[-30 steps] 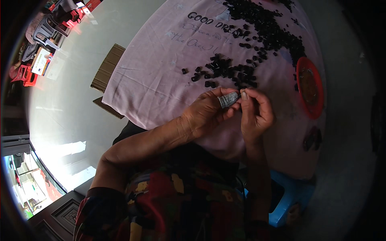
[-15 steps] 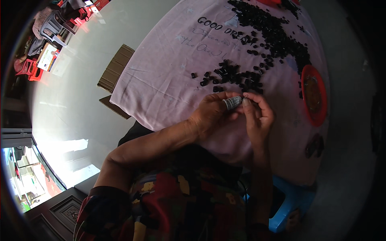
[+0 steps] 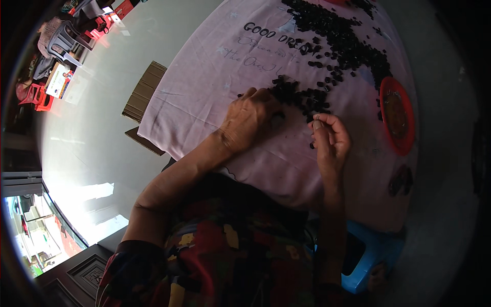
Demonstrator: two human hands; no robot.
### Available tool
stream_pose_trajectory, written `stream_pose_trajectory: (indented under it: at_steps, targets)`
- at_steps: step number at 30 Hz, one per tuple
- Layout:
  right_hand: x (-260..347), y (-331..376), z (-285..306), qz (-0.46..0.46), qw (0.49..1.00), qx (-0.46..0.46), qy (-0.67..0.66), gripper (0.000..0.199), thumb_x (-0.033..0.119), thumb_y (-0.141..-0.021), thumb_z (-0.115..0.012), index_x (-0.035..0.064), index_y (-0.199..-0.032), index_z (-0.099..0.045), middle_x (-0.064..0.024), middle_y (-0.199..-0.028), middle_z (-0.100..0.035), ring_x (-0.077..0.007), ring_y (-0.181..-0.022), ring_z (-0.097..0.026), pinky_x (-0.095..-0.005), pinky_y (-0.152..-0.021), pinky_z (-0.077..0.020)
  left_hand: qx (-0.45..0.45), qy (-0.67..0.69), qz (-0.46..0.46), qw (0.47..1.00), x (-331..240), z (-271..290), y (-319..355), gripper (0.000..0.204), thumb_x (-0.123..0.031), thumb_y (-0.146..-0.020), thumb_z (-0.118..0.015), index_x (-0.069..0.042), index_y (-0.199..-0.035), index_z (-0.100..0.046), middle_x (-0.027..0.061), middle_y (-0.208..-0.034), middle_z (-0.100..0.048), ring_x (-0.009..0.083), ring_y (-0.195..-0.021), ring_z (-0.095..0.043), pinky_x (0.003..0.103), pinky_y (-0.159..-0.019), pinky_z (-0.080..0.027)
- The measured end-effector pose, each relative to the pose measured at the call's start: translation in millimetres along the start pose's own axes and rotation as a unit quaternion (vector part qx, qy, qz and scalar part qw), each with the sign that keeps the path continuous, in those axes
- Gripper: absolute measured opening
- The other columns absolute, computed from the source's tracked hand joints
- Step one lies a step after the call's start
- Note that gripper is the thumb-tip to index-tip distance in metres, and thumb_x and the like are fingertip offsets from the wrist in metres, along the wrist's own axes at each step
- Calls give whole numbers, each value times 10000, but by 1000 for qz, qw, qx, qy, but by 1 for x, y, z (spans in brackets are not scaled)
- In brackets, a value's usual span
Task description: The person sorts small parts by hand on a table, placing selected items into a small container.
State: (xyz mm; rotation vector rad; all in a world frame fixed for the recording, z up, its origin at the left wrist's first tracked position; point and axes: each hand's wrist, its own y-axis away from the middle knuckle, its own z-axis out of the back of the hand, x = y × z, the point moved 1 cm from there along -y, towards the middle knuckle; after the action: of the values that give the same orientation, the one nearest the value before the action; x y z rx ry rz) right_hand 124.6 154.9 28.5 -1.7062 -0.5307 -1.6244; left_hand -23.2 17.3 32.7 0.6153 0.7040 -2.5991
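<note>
Small black pieces [image 3: 313, 100] lie in a loose cluster on a pink printed cloth [image 3: 204, 102]. Over the cluster's near left side, my left hand [image 3: 250, 118] is lowered with bent fingers; its fingertips are hidden beneath it. My right hand [image 3: 332, 143] is raised to the right, thumb and index finger pinched together. What they pinch is too small to make out. One black piece [image 3: 312, 146] shows beside the lower fingers of the right hand; whether it is held or lies on the cloth I cannot tell.
A larger spread of black pieces [image 3: 348, 43] covers the far right of the table. An orange-red dish [image 3: 409, 140] with brownish contents sits at the right edge. Brown cardboard [image 3: 143, 92] stands left of the table, and a blue stool [image 3: 376, 256] is at lower right.
My left hand has moved away from the right hand, left and forward to the black cluster, turning palm down. Its grey-wrapped finger no longer shows. My right hand stays almost in place, still pinching.
</note>
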Motion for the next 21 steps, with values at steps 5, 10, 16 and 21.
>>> stream_pose_trajectory:
  at_steps: [5, 10, 16, 21]
  targets:
    - [2, -1, 2, -28, 999, 13, 15, 171, 127, -956, -611, 31, -1087, -663, -10, -901, -664, -12, -699, -516, -167, -600, -401, 40, 5, -48, 998, 4, -3, -4, 149, -164, -831, -642, -134, -961, -709, 115, -992, -643, 329, -971, -623, 411, -798, -546]
    - [3, 0, 0, -53, 998, 19, 10, 205, 141, -966, -606, 33, -1125, -676, -4, -903, -655, -4, -666, -491, -164, -593, -399, 35, 8, -66, 997, 13, -11, -13, 165, -159, -838, -627, -92, -967, -706, 113, -939, -643, 332, -941, -632, 425, -784, -542]
    - [11, 1, 4, -88, 995, 44, -3, 214, 153, -984, -592, 36, -1136, -686, -20, -894, -656, -12, -645, -488, -171, -592, -410, 10, 310, 29, 950, 10, -4, -11, 174, -120, -898, -639, -66, -1058, -680, 87, -855, -689, 184, -720, -639, 327, -671, -529]
    - [12, 2, 0, -49, 997, 56, -31, 226, 159, -985, -599, 23, -1143, -685, -28, -878, -655, -27, -652, -505, -176, -603, -422, 129, 641, 247, 715, 12, 1, -9, 212, -128, -962, -613, -30, -1148, -643, 57, -911, -708, 91, -743, -621, 227, -636, -482]
